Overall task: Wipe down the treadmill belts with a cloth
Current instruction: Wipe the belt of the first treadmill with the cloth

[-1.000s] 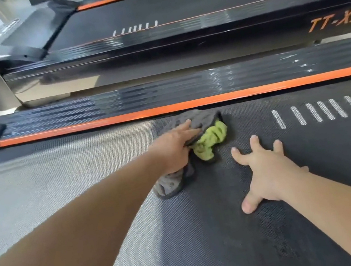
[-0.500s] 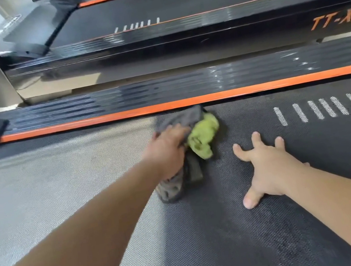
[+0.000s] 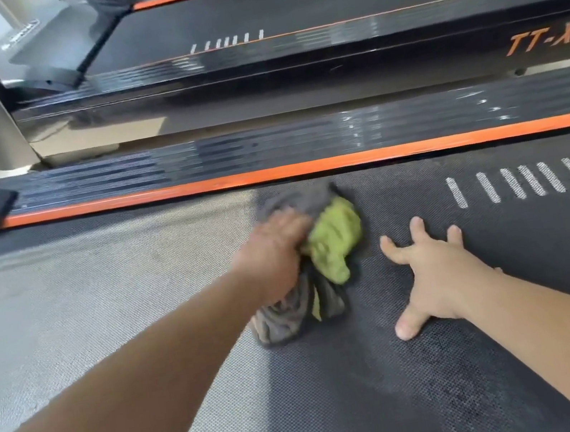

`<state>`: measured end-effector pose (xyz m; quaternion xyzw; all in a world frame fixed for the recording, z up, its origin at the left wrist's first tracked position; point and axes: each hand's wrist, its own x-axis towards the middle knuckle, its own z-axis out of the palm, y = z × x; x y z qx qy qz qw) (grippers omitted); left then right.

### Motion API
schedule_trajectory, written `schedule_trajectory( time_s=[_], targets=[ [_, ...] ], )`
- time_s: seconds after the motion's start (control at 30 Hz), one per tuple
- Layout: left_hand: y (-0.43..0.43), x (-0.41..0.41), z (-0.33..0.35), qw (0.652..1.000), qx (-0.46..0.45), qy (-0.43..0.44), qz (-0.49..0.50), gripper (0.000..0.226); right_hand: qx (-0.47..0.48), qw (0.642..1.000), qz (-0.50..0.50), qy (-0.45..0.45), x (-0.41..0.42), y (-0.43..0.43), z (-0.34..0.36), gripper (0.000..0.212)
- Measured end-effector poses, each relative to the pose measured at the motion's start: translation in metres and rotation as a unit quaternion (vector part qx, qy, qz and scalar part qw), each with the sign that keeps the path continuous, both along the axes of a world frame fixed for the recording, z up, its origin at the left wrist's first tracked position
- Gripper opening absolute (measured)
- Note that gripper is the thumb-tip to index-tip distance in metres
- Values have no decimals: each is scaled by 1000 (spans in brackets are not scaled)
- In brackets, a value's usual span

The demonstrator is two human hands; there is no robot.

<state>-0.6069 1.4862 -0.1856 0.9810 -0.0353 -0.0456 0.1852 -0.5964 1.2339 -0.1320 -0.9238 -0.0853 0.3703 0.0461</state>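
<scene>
Plainly, the cloth (image 3: 333, 241) is lying bunched on the belt (image 3: 456, 394), grey with a green fold; it is looking soft, light and limp, so any scrubbing pressure is probably having to come from the palm; the left hand (image 3: 271, 255) is gripping it from above, fingers curled over the grey part, the green fold bulging out beside the knuckles; a grey tail is trailing under the wrist; the right hand (image 3: 432, 274) is resting flat and spread beside the grip, holding nothing; the orange strip (image 3: 305, 167) is running just ahead of the fingers.
</scene>
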Motion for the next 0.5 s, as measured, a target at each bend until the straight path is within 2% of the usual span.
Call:
schedule_trajectory(
  time_s=[0.07, 0.13, 0.23, 0.3, 0.33, 0.4, 0.5],
  targets=[
    [-2, 8, 1, 991, -16, -25, 128, 53, -2, 1000, 4, 9, 0, 2, 0, 141],
    [-33, -2, 6, 990, -3, -34, 137, 50, -6, 1000, 3, 10, 2, 1, -1, 141],
    [-65, -39, 16, 999, -34, -13, -2, 59, -3, 1000, -3, 3, 1, 0, -3, 129],
    [-51, -50, 18, 994, -17, 30, -105, 62, 2, 1000, -7, -3, 1, -2, -6, 121],
    [-36, -41, 17, 991, -1, 44, -126, 63, 4, 1000, -9, -4, 1, -2, -6, 123],
    [-7, -9, 13, 996, 45, 34, -72, 65, 2, 1000, -2, 1, 2, -2, -5, 134],
    [11, 30, 9, 986, 92, 32, 138, 64, 2, 1000, 11, -9, 3, -1, -9, 143]
  ],
)
